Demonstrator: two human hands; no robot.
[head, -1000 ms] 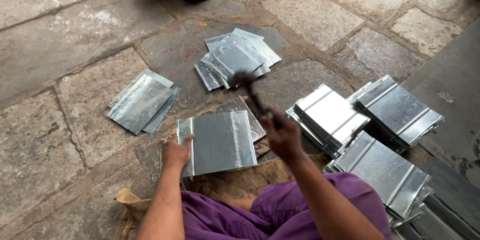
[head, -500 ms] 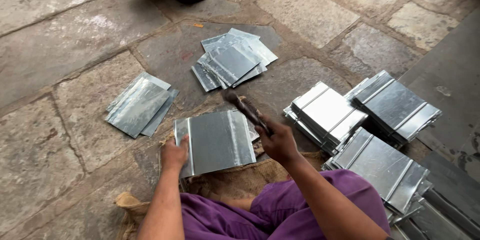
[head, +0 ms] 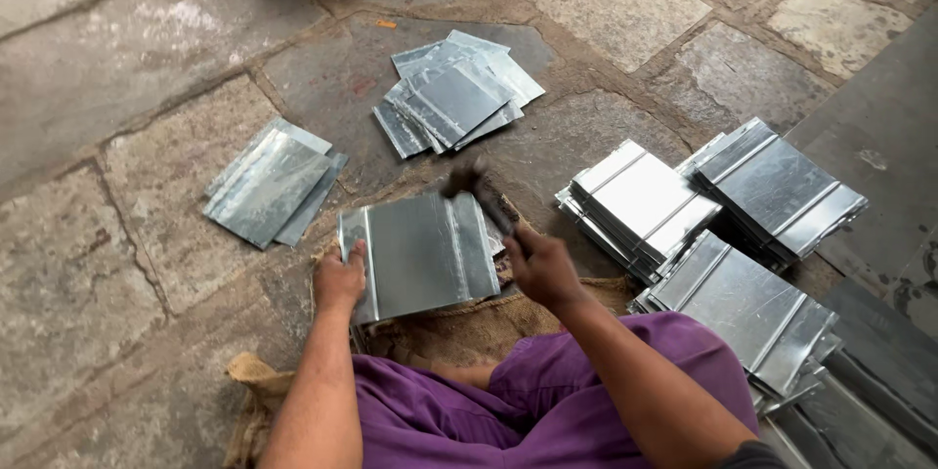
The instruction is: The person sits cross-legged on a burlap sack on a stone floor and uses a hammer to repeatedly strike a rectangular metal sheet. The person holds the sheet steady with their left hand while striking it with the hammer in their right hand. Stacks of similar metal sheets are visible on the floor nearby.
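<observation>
Two hands worked: your left hand (head: 338, 278) pinned the metal sheet (head: 422, 254) at its 9 o'clock edge, fingers curled over it, while your right hand (head: 543, 267), fist clamped on the hammer (head: 481, 197), sat at 3 o'clock, blurred head over the sheet's 1 o'clock corner.
</observation>
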